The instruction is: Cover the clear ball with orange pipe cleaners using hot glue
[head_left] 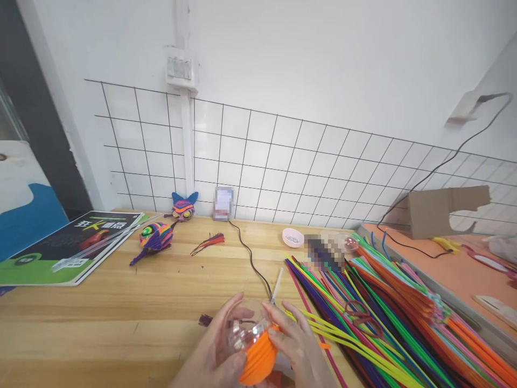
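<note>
At the front edge of the table, my left hand point(216, 350) and my right hand point(294, 342) both curl around a rounded clear plastic shell point(240, 334). Rows of orange pipe cleaner point(260, 361) cover its lower front side. My left thumb presses on the orange rows from the left, and my right fingers rest on their upper right edge. The hands hide much of the shell. A glue gun's cable and a white stick point(277, 284) show just beyond my fingertips. Left of them lies a dark purple tuft point(205, 320).
Colourful pipe cleaners point(375, 307) spread over the right side, with red-handled scissors point(363, 318) on top. Two pipe cleaner figures point(156, 237) stand at the back left, near a booklet point(81, 245). Behind are a pink dish point(293, 237), a propped phone point(223, 203) and cardboard point(432, 213).
</note>
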The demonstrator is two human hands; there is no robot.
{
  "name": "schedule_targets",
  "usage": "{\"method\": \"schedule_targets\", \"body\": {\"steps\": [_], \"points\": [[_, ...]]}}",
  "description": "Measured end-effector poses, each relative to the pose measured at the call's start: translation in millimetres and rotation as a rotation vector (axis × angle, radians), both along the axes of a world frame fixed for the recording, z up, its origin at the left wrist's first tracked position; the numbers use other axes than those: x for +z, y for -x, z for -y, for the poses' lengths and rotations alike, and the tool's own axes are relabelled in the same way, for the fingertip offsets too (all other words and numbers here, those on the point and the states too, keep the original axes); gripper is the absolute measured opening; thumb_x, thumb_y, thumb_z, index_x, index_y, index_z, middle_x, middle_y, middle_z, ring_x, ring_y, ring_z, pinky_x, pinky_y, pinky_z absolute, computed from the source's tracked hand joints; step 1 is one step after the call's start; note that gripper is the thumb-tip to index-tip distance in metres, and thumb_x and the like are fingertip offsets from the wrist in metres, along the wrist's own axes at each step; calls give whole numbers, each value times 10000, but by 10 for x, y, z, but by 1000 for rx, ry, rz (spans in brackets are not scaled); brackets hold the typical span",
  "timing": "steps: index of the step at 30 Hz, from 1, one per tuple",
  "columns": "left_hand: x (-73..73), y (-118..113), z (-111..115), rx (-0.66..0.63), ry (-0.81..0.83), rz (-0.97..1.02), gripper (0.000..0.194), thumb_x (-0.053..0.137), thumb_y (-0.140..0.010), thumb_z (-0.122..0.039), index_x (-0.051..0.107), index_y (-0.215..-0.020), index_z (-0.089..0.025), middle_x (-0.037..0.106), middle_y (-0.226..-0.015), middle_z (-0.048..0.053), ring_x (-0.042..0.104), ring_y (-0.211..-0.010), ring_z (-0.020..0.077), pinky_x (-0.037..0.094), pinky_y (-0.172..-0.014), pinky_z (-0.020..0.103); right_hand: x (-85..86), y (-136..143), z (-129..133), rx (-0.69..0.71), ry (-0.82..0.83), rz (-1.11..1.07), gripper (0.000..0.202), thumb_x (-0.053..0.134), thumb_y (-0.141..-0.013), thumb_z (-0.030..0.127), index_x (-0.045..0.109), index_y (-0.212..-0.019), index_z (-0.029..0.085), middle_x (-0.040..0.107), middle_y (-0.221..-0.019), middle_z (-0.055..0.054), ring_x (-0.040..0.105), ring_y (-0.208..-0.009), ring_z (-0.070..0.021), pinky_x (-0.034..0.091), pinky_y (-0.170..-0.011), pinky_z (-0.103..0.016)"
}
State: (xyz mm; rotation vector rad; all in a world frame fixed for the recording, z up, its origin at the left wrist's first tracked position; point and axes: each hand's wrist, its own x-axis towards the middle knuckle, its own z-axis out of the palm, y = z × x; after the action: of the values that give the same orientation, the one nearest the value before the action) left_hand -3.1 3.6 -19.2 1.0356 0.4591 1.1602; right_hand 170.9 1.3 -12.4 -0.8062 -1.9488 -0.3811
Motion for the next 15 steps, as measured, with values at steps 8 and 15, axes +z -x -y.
{"method": "schedule_targets", "body": {"steps": [8, 15], "points": [[-85, 12, -41, 7, 1, -7, 628, 743, -668, -441, 517, -1243, -326, 591, -1113, 81, 570, -1086, 304, 442, -907, 440, 165, -6, 4, -10, -49, 32, 235, 482, -794, 246, 482, -1022, 193, 679, -1041, -149, 655, -972, -238, 462, -870, -404], [-90, 21, -108, -3, 108, 12, 541, 758, -646, -451, 609, -1149, -317, 624, -1065, 62, 594, -1023, 272, 432, -885, 411, 337, -49, 13, -18, 25, 276, 130, 577, -793, 337, 585, -827, 212, 705, -1011, -124, 694, -825, -212, 486, -804, -383]]}}
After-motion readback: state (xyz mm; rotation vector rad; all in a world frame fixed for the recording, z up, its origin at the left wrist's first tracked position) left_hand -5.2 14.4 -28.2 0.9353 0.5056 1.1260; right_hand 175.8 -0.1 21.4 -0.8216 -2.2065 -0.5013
